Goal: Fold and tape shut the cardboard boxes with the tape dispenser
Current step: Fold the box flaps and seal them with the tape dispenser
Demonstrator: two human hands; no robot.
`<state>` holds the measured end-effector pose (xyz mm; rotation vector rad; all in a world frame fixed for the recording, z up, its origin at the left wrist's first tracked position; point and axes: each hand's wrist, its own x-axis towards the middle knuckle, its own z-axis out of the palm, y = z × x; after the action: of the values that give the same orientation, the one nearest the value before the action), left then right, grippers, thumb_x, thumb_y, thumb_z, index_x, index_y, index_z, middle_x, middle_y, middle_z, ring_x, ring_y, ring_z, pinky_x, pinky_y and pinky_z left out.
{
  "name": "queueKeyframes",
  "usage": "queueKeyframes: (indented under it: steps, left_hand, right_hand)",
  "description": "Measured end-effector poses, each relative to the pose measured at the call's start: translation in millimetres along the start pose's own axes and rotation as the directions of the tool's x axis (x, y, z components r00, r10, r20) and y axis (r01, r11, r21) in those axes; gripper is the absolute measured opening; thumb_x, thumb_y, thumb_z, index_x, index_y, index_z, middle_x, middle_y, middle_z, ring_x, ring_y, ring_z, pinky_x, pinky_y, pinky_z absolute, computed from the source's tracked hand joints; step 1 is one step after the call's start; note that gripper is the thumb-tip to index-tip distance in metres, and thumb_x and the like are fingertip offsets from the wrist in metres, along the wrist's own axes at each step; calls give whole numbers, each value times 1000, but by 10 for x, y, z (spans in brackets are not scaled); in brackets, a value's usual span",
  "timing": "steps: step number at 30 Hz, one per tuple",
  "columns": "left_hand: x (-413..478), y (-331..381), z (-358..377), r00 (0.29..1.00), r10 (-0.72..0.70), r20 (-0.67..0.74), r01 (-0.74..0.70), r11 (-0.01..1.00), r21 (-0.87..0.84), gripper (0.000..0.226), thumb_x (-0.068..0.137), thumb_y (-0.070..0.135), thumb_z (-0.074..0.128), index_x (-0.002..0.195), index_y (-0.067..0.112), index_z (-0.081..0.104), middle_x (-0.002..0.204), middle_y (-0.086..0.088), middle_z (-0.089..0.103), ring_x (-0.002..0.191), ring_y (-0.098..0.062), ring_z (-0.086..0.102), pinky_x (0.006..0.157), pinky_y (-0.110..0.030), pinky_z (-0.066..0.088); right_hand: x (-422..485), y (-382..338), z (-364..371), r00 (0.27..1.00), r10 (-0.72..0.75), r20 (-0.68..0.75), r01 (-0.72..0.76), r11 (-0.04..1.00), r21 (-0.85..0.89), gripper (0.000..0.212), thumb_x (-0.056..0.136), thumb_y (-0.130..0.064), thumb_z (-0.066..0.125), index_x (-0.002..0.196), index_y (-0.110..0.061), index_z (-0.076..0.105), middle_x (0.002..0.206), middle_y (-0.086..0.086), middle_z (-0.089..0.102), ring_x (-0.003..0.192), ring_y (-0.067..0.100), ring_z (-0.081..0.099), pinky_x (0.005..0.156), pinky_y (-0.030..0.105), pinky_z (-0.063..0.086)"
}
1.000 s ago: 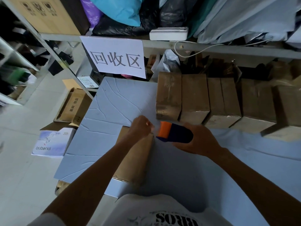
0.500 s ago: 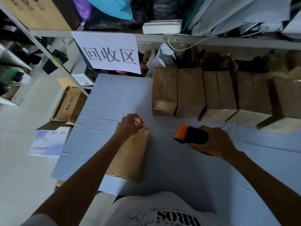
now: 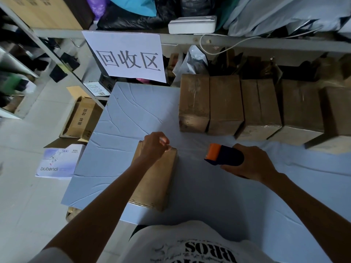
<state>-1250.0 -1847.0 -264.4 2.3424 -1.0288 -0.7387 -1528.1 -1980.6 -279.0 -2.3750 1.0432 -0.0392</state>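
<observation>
Pale blue cloth covers your work table [image 3: 133,118], with a shelf rack behind it and a white paper sign [image 3: 127,54] hanging from the shelf edge.

Head view, against half a second ago: little has changed. Your right hand [image 3: 250,164] has stayed clear of the box, off to its right with bare cloth between; a second ago the tape dispenser [image 3: 224,154] sat right at the box's far end beside your left hand. Your left hand [image 3: 154,146] has kept its place at that far end.

Fingers, left: curled in, thumb and forefinger tips pressed together over the far top edge of the cardboard box [image 3: 155,179]. Whether they pinch tape or flap, you cannot tell from here. The hand rests on or just above the box top.

Fingers, right: wrapped closed around the dispenser's dark body, its orange nose pointing left toward the box. Dispenser is held above the cloth, not touching the box.

Box position: lying lengthwise near the table's front left, its near end close to the table edge, under your left forearm. Its far end sits beneath your left fingertips.

Behind, a row of closed boxes [image 3: 226,105] stands side by side along the back right of the table, well apart from both hands. On the floor left of the table, an open carton [image 3: 81,120] and a white "bubandi" box [image 3: 60,162].
</observation>
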Motion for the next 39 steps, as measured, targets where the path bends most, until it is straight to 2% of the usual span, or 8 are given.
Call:
queueKeyframes:
  steps: [7, 11, 18, 21, 24, 29, 34, 39]
  left_hand:
    - [-39, 24, 64, 994, 67, -82, -46, 971, 235, 18, 82, 28, 73, 97, 21, 66, 105, -2, 67, 90, -16, 63, 71, -23, 39]
    - [-5, -90, 56, 995, 22, -93, 10, 945, 326, 46, 78, 44, 73, 120, 28, 59, 121, -1, 56, 110, -23, 51, 83, -35, 44]
    - [-130, -219, 177, 969, -109, -221, 161, 959, 234, 56, 81, 56, 63, 129, 29, 52, 135, -10, 39, 126, -31, 28, 101, -45, 32]
    - [-213, -237, 263, 944, -249, -215, 283, 948, 143, 83, 75, 65, 64, 143, 28, 33, 153, -11, 14, 142, -37, 4, 112, -60, 7]
    - [-293, -281, 328, 943, -325, -73, 332, 901, 279, 125, 61, 69, 72, 150, 28, -4, 156, -13, -19, 143, -43, -15, 110, -65, -3]
    - [-239, -262, 160, 970, -235, -66, 244, 949, 199, 126, 50, 66, 81, 148, 27, 12, 148, -11, 15, 134, -39, 22, 109, -61, 21]
    - [-172, -274, -91, 988, -115, 105, 121, 991, -58, 110, 60, 46, 86, 146, 27, 20, 143, -11, 26, 129, -34, 33, 108, -49, 34]
    - [-218, -346, -138, 954, -111, 280, 208, 915, -347, 105, 56, 48, 85, 143, 34, 28, 146, -4, 30, 123, -21, 37, 93, -33, 37]
  right_hand:
    - [14, 28, 45, 1000, 16, 19, -15, 1000, -23, 55, 57, -71, 68, 90, -31, 51, 70, -18, 52, 63, 2, 52, 52, 13, 35]
    - [16, 27, 61, 999, 33, 35, -31, 999, -36, 53, 58, -70, 69, 88, -31, 51, 71, -17, 53, 65, 5, 56, 52, 16, 37]
    - [10, -9, 92, 999, 31, 21, -30, 998, -53, 53, 59, -70, 70, 87, -32, 47, 69, -19, 50, 62, 3, 51, 50, 12, 32]
    - [17, 2, 102, 999, 39, 20, -38, 997, -60, 53, 58, -70, 71, 88, -31, 49, 72, -16, 53, 65, 5, 52, 51, 13, 33]
    - [18, -3, 101, 999, 38, 21, -36, 996, -76, 56, 58, -71, 70, 90, -29, 52, 74, -15, 55, 66, 6, 53, 51, 13, 32]
    - [26, -72, 56, 1000, 20, -6, -20, 997, -72, 62, 58, -73, 69, 98, -28, 56, 83, -11, 64, 69, 5, 52, 57, 17, 37]
    - [69, -204, -110, 996, -59, -72, 55, 997, -49, 77, 52, -88, 53, 104, -32, 57, 83, -13, 62, 70, 7, 57, 61, 20, 43]
    - [146, -354, -157, 984, -143, -109, 135, 988, -74, 64, 59, -76, 66, 103, -29, 59, 80, -12, 62, 67, 8, 61, 58, 22, 52]
